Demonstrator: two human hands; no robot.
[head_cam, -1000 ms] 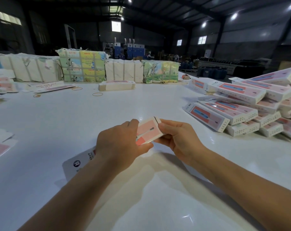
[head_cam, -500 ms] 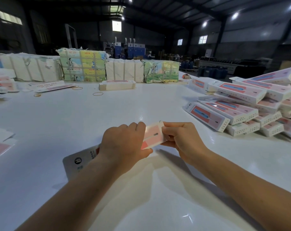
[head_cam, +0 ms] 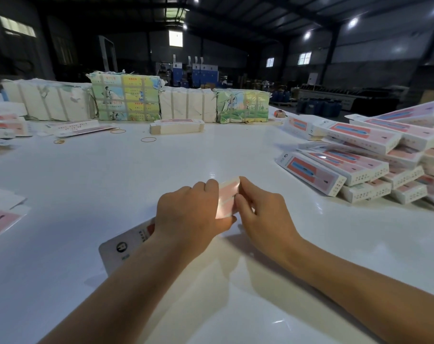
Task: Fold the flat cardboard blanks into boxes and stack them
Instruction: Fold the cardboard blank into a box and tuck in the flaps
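Warehouse table (head_cam: 161,175): both hands grip one blank (head_cam: 227,201), left hand (head_cam: 191,214) steadying its body while the right hand (head_cam: 263,214) pinches the far end, apparently closing it, left of the stack (head_cam: 360,165).

The box (head_cam: 227,197) between the hands is pale pink with a lighter band across it, and its near end is white with a black round logo. The stacked boxes (head_cam: 375,155) are white with coral-red panels crossed by blue strips. The surface (head_cam: 136,175) is glossy white. Two bundles (head_cam: 126,98) show yellow, green and blue cartoon prints; the others are cream. The rubber bands (head_cam: 148,139) are tan.
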